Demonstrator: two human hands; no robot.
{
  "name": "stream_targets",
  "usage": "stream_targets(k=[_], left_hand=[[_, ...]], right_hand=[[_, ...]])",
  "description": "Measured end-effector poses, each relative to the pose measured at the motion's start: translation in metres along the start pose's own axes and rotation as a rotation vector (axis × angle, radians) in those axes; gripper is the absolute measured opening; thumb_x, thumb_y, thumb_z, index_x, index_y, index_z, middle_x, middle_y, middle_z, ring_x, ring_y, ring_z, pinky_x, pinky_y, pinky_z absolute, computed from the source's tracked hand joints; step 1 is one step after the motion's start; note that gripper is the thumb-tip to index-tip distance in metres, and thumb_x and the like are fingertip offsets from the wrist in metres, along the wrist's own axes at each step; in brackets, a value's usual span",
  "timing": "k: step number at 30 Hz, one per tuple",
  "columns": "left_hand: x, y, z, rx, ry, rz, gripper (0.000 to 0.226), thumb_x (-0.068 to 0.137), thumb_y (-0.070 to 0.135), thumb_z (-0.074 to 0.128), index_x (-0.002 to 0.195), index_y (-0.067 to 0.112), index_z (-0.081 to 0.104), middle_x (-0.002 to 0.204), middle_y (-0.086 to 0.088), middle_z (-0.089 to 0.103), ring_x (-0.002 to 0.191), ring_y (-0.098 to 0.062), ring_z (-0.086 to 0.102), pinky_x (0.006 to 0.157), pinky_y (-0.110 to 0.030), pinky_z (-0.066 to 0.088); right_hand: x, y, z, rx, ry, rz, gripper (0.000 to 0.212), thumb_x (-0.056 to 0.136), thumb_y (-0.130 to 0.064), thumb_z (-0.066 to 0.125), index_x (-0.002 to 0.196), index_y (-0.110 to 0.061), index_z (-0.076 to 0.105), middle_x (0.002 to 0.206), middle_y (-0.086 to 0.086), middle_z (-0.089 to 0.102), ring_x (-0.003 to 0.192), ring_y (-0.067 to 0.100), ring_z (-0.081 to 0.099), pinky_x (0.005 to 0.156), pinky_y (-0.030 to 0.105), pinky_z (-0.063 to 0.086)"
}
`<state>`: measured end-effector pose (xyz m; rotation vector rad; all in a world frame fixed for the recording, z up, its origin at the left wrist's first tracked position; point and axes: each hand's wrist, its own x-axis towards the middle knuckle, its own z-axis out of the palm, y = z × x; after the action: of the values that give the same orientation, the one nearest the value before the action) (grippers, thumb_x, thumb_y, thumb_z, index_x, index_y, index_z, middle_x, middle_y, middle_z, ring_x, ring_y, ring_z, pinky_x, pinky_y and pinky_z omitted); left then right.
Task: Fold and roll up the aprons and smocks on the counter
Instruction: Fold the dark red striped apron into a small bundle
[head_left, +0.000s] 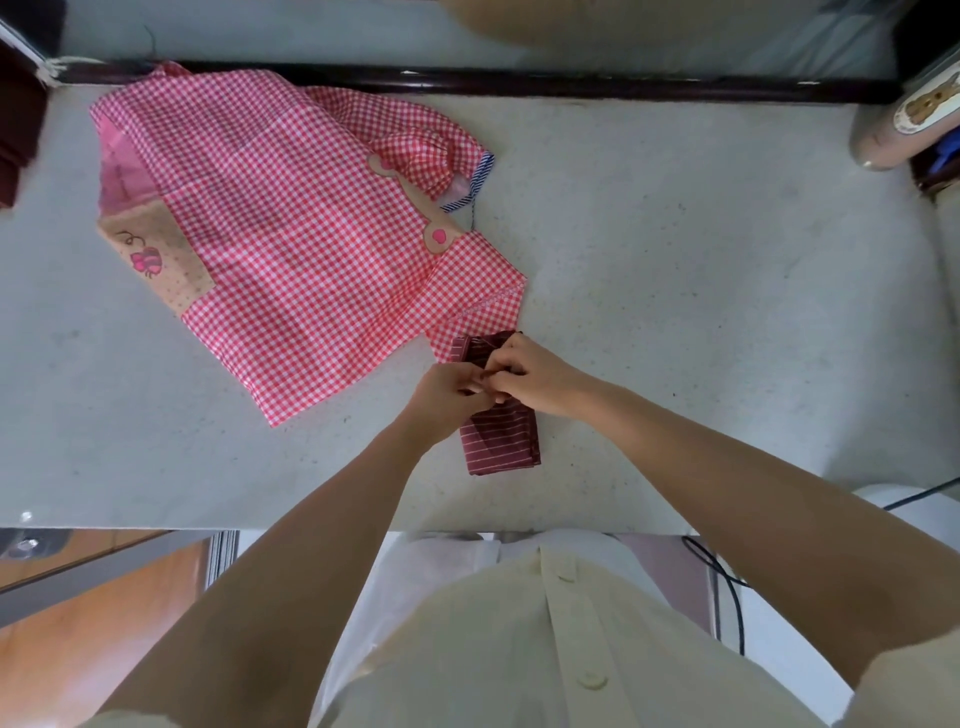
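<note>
maroon striped apron (501, 441), folded narrow, is pinched by left hand (449, 395) and right hand (530, 376) mid-roll, while the pink gingham smock (291, 234) lies unfolded.

On the pale speckled surface (701, 322) a folded maroon striped apron (501, 441) lies as a narrow strip. Its far end touches the near corner of a pink gingham smock (291, 234), which is spread flat to the left. The left grip (449, 397) and right grip (535, 376) meet over the strip's middle, fingers curled, both pinching its cloth. A rolled beige bundle (898, 124) with an animal picture lies at the far right edge.
</note>
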<state>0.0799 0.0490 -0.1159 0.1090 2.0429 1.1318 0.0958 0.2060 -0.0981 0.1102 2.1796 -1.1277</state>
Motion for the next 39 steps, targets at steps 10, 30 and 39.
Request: stream_targets(k=[10,30,39], left_hand=[[0.003,0.001,0.003,-0.058,0.045,-0.082,0.014,0.095,0.012,0.055,0.099,0.008,0.068,0.087,-0.004,0.074,0.077,-0.019,0.065,0.075,-0.034,0.05],[-0.001,0.003,0.013,0.301,0.278,0.025,0.041,0.089,0.007,0.057,0.124,0.013,0.036,0.096,-0.004,0.062,0.074,-0.014,0.058,0.06,-0.016,0.041],[-0.014,-0.016,0.004,0.525,0.29,0.277,0.019,0.081,0.024,0.074,0.095,0.017,0.063,0.105,0.004,0.051,0.095,-0.01,0.041,0.08,-0.022,0.039]], right_hand=[[0.0,0.012,0.001,-0.023,0.189,-0.002,0.026,0.087,-0.012,0.069,0.11,-0.011,0.057,0.096,0.004,0.068,0.084,0.017,0.066,0.081,0.031,0.056],[-0.002,0.012,0.017,-0.25,0.172,-0.08,0.022,0.096,-0.019,0.058,0.114,-0.012,0.07,0.111,0.002,0.067,0.1,0.016,0.061,0.088,0.024,0.045],[0.007,0.012,0.009,-0.221,-0.044,0.07,0.028,0.104,-0.022,0.04,0.12,-0.011,0.06,0.111,0.001,0.048,0.098,0.016,0.05,0.082,0.025,0.038]])
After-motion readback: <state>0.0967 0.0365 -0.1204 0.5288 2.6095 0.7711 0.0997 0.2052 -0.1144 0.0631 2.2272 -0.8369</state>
